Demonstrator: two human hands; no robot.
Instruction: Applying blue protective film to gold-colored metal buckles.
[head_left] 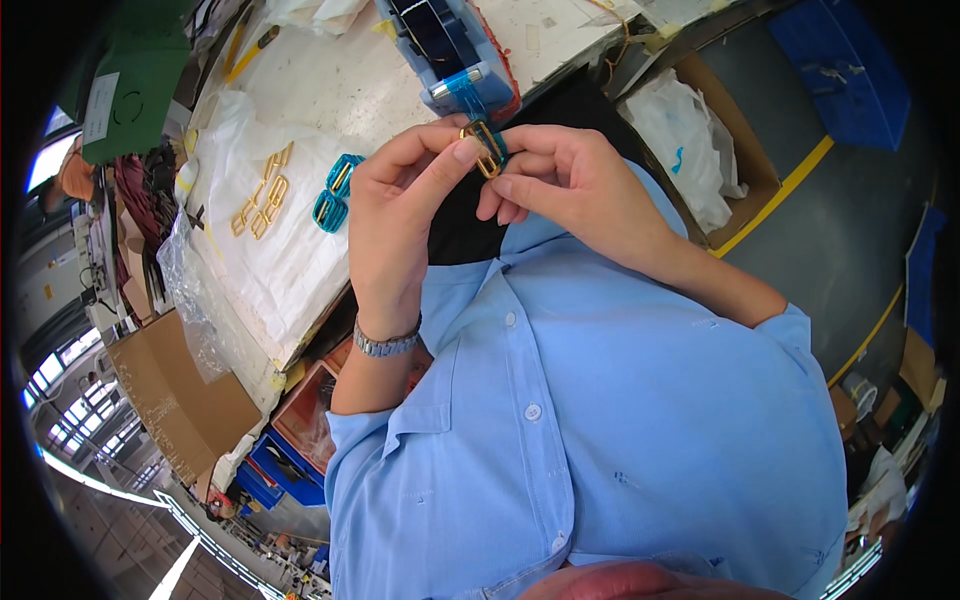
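Presently, one gold buckle [487, 154] is lying between left hand [402, 195] and right hand [578, 178], its long axis running roughly from eleven to five o'clock; the left, on its nine o'clock side, is pinching it with the thumb pressing one edge; the right, at three o'clock, is holding half-curled fingers against the opposite edge, whether gripping or steadying cannot be told; neither hand is sitting clearly nearer; one strip of blue film [470, 98], at twelve o'clock, is running down from a blue tape dispenser [485, 90] toward the buckle; one group of blue-wrapped buckles [324, 212] is resting toward nine o'clock on white sheeting [300, 270], loose gold buckles [268, 208] lying beyond; one open carton [752, 150] holding a white bag [685, 150] is standing at three o'clock
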